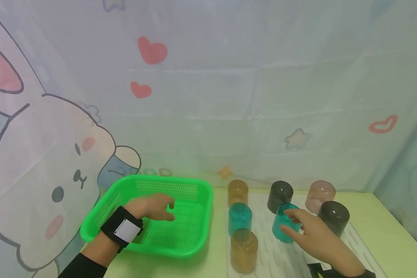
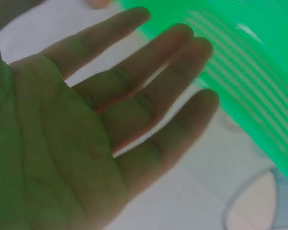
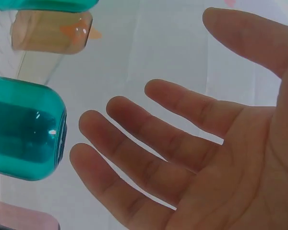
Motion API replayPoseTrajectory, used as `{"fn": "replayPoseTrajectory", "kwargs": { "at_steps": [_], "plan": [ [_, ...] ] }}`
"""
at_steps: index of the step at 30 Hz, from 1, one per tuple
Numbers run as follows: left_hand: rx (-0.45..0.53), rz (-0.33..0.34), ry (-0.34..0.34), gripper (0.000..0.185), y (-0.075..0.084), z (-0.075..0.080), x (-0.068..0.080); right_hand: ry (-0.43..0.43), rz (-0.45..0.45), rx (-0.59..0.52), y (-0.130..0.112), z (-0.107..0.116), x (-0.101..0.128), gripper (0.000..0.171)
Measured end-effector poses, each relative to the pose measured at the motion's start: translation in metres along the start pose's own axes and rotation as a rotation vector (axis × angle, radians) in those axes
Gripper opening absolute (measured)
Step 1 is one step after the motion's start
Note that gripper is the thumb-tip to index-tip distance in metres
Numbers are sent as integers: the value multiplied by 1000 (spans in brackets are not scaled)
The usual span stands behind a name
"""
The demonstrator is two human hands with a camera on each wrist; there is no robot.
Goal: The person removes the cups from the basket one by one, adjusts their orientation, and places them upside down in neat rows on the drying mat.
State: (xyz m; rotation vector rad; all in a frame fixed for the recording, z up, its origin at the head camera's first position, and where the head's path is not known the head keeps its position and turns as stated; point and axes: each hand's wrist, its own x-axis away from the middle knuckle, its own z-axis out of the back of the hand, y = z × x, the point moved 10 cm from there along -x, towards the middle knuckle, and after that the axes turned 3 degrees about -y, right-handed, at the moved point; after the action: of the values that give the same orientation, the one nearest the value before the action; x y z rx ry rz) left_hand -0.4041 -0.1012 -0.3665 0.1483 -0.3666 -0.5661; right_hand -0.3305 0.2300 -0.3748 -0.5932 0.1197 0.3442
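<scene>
A teal cup stands upside down on a white ridged mat, and my right hand hovers over it. Thumb and fingers are spread, with nothing held. The right wrist view shows the same teal cup just beyond the fingertips. On the left, my left hand hangs over a green plastic basket with perforated sides. Its fingers are relaxed and hold nothing; in the left wrist view the palm faces the camera, with the basket wall behind the fingers.
Around the teal cup stand two dark grey cups and a pink cup. A row on the mat's left side has an amber cup, another teal cup and a second amber cup. A printed cloth hangs behind the table.
</scene>
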Motion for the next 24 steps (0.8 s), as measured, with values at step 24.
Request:
{"fn": "replayPoseTrajectory", "kwargs": {
  "at_steps": [24],
  "plan": [
    [-198,346,-156,16,-86,-20,-19,31,54,-77,-4,13,5,40]
  ]
}}
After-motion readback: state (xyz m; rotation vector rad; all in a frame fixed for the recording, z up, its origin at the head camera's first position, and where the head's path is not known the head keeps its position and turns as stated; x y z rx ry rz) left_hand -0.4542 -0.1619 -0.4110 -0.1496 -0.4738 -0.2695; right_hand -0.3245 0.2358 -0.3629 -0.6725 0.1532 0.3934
